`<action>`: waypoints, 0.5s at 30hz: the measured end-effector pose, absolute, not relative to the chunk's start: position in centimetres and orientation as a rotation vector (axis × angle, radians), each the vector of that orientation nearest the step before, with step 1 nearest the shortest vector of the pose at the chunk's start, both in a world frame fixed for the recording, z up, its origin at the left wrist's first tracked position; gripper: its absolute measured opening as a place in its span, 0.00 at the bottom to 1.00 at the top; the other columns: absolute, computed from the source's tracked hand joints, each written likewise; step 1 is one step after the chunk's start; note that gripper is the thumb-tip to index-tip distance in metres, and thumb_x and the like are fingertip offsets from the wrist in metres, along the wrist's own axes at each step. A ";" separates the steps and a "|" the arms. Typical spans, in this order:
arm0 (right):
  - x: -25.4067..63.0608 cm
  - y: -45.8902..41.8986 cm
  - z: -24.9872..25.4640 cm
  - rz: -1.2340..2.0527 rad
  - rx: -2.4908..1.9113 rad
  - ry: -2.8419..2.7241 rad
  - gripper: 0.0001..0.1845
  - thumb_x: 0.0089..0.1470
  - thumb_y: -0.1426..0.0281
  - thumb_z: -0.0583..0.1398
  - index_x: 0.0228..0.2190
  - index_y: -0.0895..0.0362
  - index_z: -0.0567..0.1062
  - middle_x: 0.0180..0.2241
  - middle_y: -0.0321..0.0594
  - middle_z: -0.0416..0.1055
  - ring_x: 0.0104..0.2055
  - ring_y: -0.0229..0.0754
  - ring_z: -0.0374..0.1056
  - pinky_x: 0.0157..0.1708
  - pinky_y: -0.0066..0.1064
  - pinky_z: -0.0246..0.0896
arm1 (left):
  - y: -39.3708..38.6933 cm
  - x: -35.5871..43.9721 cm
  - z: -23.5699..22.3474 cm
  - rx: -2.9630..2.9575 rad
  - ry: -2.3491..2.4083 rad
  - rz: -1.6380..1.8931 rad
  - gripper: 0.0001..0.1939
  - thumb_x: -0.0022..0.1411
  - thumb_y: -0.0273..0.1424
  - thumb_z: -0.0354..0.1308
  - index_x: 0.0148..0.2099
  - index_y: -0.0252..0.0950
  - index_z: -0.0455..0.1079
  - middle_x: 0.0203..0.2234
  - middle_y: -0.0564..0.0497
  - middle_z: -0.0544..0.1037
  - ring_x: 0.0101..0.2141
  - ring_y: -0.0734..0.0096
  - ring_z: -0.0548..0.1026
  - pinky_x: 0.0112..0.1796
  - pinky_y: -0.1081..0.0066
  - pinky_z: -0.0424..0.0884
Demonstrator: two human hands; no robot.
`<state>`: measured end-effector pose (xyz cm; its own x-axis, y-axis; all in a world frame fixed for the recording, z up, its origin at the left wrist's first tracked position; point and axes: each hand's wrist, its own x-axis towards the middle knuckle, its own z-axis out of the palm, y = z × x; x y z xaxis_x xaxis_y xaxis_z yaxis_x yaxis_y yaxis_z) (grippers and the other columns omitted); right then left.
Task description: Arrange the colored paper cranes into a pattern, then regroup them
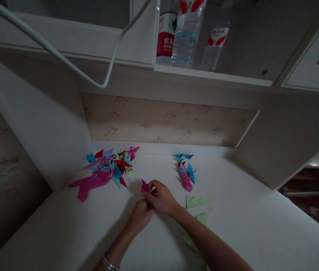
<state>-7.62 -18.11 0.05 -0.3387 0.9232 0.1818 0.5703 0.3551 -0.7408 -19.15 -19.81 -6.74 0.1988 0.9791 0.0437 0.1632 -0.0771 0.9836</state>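
My right hand (162, 197) pinches a small folded pink paper piece (145, 186) against the white desk (232, 226). My left hand (140, 216) lies just below it, fingers curled toward the same piece; a bracelet is on that wrist. A heap of folded paper pieces (111, 167) in red, blue, purple and green lies to the far left of the hands. A smaller cluster of blue and pink folded pieces (186, 174) sits to the far right. Light green paper pieces (196, 202) lie beside my right forearm.
A long pink paper strip (87, 185) lies at the heap's left edge. Above the desk a shelf (212, 75) carries three plastic water bottles (186, 34). A white cable (63, 56) hangs across the upper left. Side panels wall in the desk.
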 end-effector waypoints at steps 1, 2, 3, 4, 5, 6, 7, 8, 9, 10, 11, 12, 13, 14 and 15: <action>-6.3 -18.6 -0.2 0.853 -1.271 -1.956 0.13 0.56 0.58 0.58 0.35 0.55 0.70 0.33 0.37 0.72 0.31 0.37 0.69 0.31 0.27 0.63 | -20.1 -19.3 -6.6 1.504 1.175 0.994 0.09 0.56 0.32 0.53 0.30 0.34 0.72 0.24 0.52 0.75 0.30 0.67 0.72 0.32 0.72 0.66; -5.1 -19.1 -0.6 0.931 -1.249 -1.888 0.13 0.57 0.58 0.56 0.36 0.55 0.69 0.32 0.37 0.72 0.30 0.37 0.70 0.30 0.27 0.63 | -20.4 -19.4 -6.5 1.530 1.207 0.975 0.11 0.57 0.35 0.53 0.28 0.34 0.70 0.22 0.53 0.72 0.27 0.69 0.70 0.28 0.73 0.63; -4.0 -19.6 -0.9 0.996 -1.234 -1.827 0.14 0.58 0.57 0.55 0.37 0.55 0.69 0.30 0.36 0.72 0.29 0.37 0.70 0.29 0.27 0.63 | -20.6 -19.4 -6.4 1.535 1.245 0.972 0.14 0.58 0.37 0.52 0.26 0.34 0.68 0.19 0.55 0.70 0.25 0.71 0.67 0.26 0.74 0.61; -3.1 -20.0 -1.3 1.048 -1.226 -1.776 0.15 0.58 0.56 0.54 0.38 0.55 0.69 0.28 0.36 0.72 0.29 0.38 0.70 0.29 0.27 0.63 | -20.8 -19.4 -6.2 1.533 1.269 0.979 0.15 0.59 0.39 0.52 0.25 0.35 0.67 0.19 0.56 0.67 0.24 0.72 0.66 0.26 0.74 0.59; -2.4 -20.3 -1.6 1.086 -1.224 -1.736 0.17 0.58 0.55 0.54 0.39 0.55 0.69 0.27 0.35 0.72 0.29 0.39 0.70 0.30 0.28 0.63 | -20.9 -19.4 -6.0 1.527 1.278 0.994 0.16 0.59 0.41 0.53 0.26 0.35 0.66 0.19 0.57 0.67 0.24 0.73 0.65 0.26 0.74 0.58; -1.7 -20.6 -2.0 1.114 -1.229 -1.707 0.18 0.58 0.54 0.53 0.39 0.56 0.69 0.26 0.35 0.71 0.29 0.39 0.70 0.31 0.29 0.63 | -21.0 -19.3 -5.8 1.516 1.277 1.015 0.16 0.59 0.43 0.53 0.27 0.35 0.67 0.20 0.57 0.67 0.25 0.73 0.65 0.26 0.75 0.58; -1.3 -20.8 -2.4 1.138 -1.231 -1.686 0.20 0.58 0.53 0.53 0.40 0.56 0.70 0.25 0.36 0.72 0.29 0.40 0.71 0.31 0.30 0.64 | -21.1 -19.2 -5.6 1.498 1.273 1.039 0.17 0.59 0.44 0.52 0.29 0.35 0.68 0.21 0.56 0.68 0.25 0.73 0.65 0.27 0.75 0.59; -0.9 -21.0 -2.7 1.159 -1.225 -1.671 0.21 0.58 0.52 0.53 0.40 0.56 0.70 0.26 0.37 0.72 0.30 0.40 0.71 0.32 0.30 0.64 | -21.1 -19.0 -5.4 1.474 1.270 1.058 0.17 0.59 0.44 0.52 0.31 0.35 0.69 0.22 0.56 0.69 0.25 0.73 0.66 0.27 0.75 0.59; -0.7 -21.1 -3.0 1.178 -1.208 -1.662 0.22 0.58 0.52 0.53 0.40 0.57 0.71 0.27 0.38 0.73 0.30 0.40 0.71 0.33 0.31 0.64 | -21.2 -18.9 -5.3 1.449 1.268 1.071 0.17 0.59 0.45 0.52 0.33 0.36 0.70 0.23 0.55 0.70 0.25 0.74 0.66 0.26 0.75 0.60; -0.5 -21.1 -3.3 1.194 -1.184 -1.657 0.23 0.57 0.51 0.53 0.40 0.57 0.72 0.28 0.38 0.73 0.30 0.40 0.70 0.33 0.31 0.64 | -21.2 -18.8 -5.2 1.424 1.266 1.073 0.18 0.59 0.46 0.53 0.36 0.36 0.71 0.24 0.55 0.71 0.23 0.75 0.66 0.25 0.76 0.59; -0.4 -21.1 -3.5 1.211 -1.156 -1.650 0.23 0.57 0.51 0.54 0.40 0.57 0.72 0.28 0.39 0.73 0.30 0.39 0.70 0.32 0.30 0.64 | -21.3 -18.7 -5.3 1.402 1.262 1.066 0.18 0.59 0.46 0.53 0.40 0.36 0.71 0.24 0.55 0.71 0.21 0.76 0.65 0.23 0.76 0.58; -0.4 -21.1 -3.8 1.228 -1.127 -1.639 0.22 0.56 0.52 0.55 0.40 0.57 0.72 0.29 0.39 0.73 0.30 0.38 0.69 0.32 0.30 0.64 | -21.3 -18.7 -5.3 1.383 1.257 1.052 0.20 0.59 0.47 0.53 0.43 0.36 0.71 0.23 0.55 0.71 0.19 0.77 0.64 0.21 0.76 0.57; -0.4 -21.1 -4.0 1.245 -1.101 -1.625 0.21 0.56 0.53 0.56 0.40 0.57 0.72 0.29 0.38 0.73 0.29 0.37 0.68 0.31 0.29 0.63 | -21.3 -18.6 -5.4 1.370 1.249 1.037 0.21 0.59 0.47 0.52 0.45 0.36 0.70 0.23 0.55 0.71 0.17 0.78 0.62 0.19 0.76 0.56; -0.4 -21.0 -4.2 1.260 -1.080 -1.608 0.20 0.55 0.54 0.58 0.39 0.57 0.72 0.29 0.37 0.72 0.29 0.36 0.67 0.30 0.28 0.62 | -21.3 -18.6 -5.5 1.369 1.238 1.024 0.22 0.60 0.47 0.52 0.47 0.36 0.69 0.22 0.56 0.71 0.16 0.78 0.61 0.18 0.77 0.56; -0.4 -20.9 -4.4 1.277 -1.062 -1.587 0.18 0.54 0.55 0.60 0.38 0.57 0.71 0.29 0.37 0.72 0.29 0.36 0.66 0.29 0.27 0.60 | -21.2 -18.6 -5.6 1.378 1.228 1.018 0.22 0.60 0.47 0.52 0.48 0.35 0.69 0.22 0.56 0.70 0.16 0.79 0.61 0.17 0.77 0.55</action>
